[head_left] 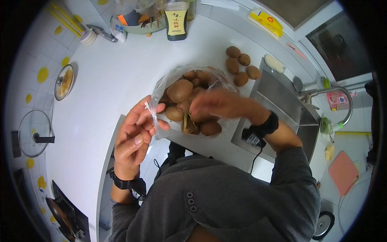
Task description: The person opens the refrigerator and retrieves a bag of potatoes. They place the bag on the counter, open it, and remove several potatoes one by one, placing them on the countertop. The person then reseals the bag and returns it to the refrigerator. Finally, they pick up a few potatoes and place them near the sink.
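A clear plastic bag [175, 74] lies open on the white counter with many brown kiwifruit [180, 90] inside. My left hand [140, 130] holds the gathered left edge of the bag between its fingers. Over the right part of the bag's opening is my right hand [220, 104], blurred by motion, and whether its fingers grip anything cannot be seen. A thin green and yellowish stalk [185, 121] lies on the fruit beside the right fingertips. Several loose kiwifruit [232, 65] sit on the counter beyond the bag, near the sink.
At right is a steel sink [272, 87] with a curved faucet [347, 93]. A sauce bottle [177, 22] and a filled bowl [145, 27] stand at the back. A knife [102, 32] lies near the tiled wall; a glass-lidded dish [64, 82] is at left.
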Demonstrator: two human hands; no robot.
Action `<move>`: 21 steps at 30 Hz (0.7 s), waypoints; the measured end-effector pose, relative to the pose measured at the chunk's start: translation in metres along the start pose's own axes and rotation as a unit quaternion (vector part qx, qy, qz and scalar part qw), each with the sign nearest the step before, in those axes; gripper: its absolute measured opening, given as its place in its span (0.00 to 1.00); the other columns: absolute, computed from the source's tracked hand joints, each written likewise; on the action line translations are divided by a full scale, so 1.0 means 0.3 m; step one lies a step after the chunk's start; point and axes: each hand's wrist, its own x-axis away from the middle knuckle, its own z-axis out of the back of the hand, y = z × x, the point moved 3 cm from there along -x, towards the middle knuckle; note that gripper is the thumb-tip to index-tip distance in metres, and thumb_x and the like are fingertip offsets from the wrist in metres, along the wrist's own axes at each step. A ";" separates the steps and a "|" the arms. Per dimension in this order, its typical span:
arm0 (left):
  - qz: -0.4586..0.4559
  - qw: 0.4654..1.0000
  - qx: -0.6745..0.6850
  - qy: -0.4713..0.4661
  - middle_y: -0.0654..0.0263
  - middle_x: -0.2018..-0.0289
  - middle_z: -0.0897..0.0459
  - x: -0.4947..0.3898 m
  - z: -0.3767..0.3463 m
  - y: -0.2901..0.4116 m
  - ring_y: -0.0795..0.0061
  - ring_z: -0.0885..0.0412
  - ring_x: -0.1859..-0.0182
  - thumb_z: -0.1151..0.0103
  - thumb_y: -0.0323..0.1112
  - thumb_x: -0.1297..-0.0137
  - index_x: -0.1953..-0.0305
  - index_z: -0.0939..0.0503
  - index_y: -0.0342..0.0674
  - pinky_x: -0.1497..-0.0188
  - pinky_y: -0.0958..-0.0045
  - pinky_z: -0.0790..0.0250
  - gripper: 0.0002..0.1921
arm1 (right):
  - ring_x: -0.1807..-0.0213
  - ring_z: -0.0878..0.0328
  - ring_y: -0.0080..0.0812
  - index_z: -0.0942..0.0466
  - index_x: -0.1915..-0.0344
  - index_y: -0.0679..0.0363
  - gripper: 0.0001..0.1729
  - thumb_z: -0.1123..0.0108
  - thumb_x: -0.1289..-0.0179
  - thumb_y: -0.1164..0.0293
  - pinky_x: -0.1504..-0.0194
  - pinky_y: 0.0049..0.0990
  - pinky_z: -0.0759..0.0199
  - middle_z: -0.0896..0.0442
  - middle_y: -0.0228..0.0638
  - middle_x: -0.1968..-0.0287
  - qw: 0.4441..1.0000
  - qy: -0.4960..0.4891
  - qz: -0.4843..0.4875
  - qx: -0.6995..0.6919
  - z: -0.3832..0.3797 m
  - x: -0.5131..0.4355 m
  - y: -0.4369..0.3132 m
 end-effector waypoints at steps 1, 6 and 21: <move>0.001 1.000 0.010 -0.005 0.46 0.43 0.31 -0.001 0.003 -0.001 0.62 0.24 0.55 0.43 0.44 0.53 0.36 0.44 0.31 0.45 0.65 0.35 0.43 | 0.65 0.21 0.37 0.23 0.62 0.62 0.10 0.50 0.40 0.71 0.63 0.29 0.28 0.19 0.43 0.67 0.998 -0.024 -0.023 0.050 -0.046 0.006 -0.030; 0.008 0.995 0.067 -0.067 0.44 0.40 0.36 0.005 0.015 0.007 0.62 0.26 0.53 0.46 0.34 0.52 0.35 0.46 0.32 0.46 0.71 0.40 0.40 | 0.60 0.24 0.42 0.24 0.66 0.62 0.08 0.50 0.41 0.72 0.61 0.33 0.29 0.21 0.42 0.63 0.884 -0.061 -0.223 0.406 -0.024 0.102 0.004; 0.021 0.994 0.053 -0.090 0.41 0.39 0.40 0.010 0.030 0.010 0.63 0.26 0.54 0.44 0.42 0.52 0.35 0.48 0.29 0.46 0.66 0.36 0.44 | 0.57 0.28 0.45 0.28 0.61 0.63 0.14 0.41 0.50 0.75 0.57 0.37 0.32 0.25 0.43 0.61 0.893 0.208 -0.075 0.391 -0.090 0.096 -0.003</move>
